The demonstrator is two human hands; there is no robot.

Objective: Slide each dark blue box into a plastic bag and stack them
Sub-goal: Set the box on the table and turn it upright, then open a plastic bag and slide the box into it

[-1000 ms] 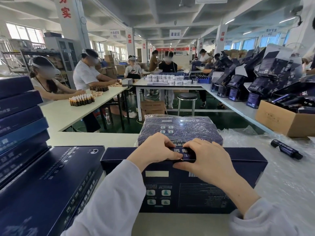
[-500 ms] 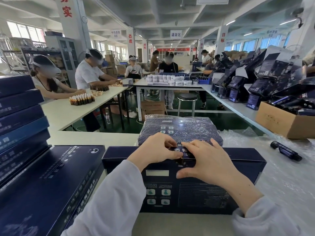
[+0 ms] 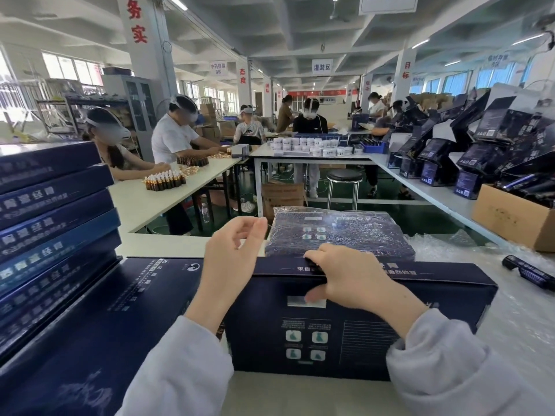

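R hand (image 3: 354, 277) grips the far top edge of the dark blue box (image 3: 360, 334), fingers hooked over, thumb on the near face. Box sits on the table (image 3: 300, 397), right in front of the person. L hand (image 3: 237, 256) hangs above its left corner, fingers loosely curled, holding nothing. Bagged box (image 3: 345, 232) lies just behind; stack of boxes (image 3: 45, 220) at left.

Box stack (image 3: 54, 211) left, bagged box (image 3: 339, 232) ahead
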